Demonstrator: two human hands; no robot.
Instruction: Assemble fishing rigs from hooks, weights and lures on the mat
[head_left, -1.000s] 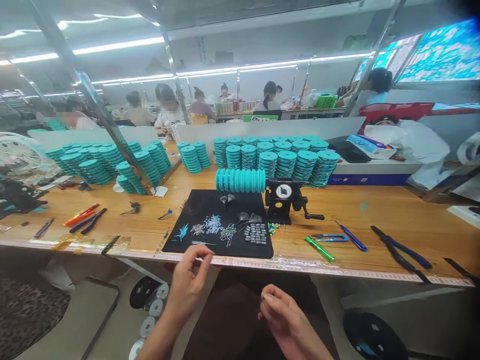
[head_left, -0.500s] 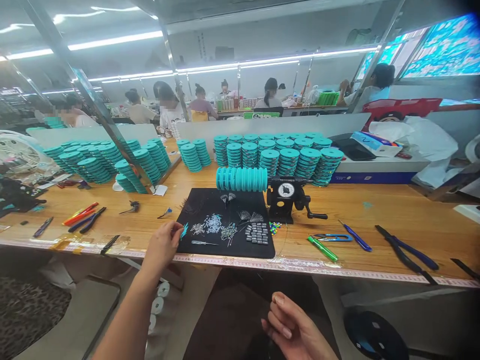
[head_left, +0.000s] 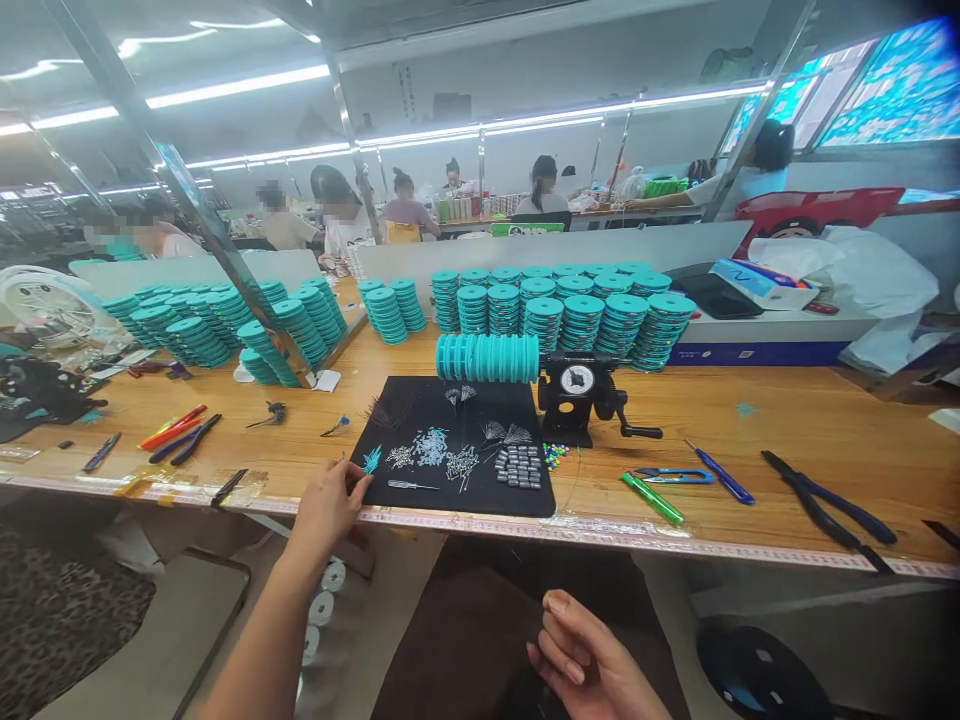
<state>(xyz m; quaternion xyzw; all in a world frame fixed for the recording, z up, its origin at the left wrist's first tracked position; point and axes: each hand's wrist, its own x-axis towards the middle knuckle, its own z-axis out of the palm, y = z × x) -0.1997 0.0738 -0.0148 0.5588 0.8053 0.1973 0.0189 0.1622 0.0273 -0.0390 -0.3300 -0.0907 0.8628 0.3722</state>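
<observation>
A wooden workbench carries a black mat, with a teal tuft lying at its left end. The left hand is pinched just beside the tuft, and the right hand curls below the bench; neither grip can be told.
</observation>
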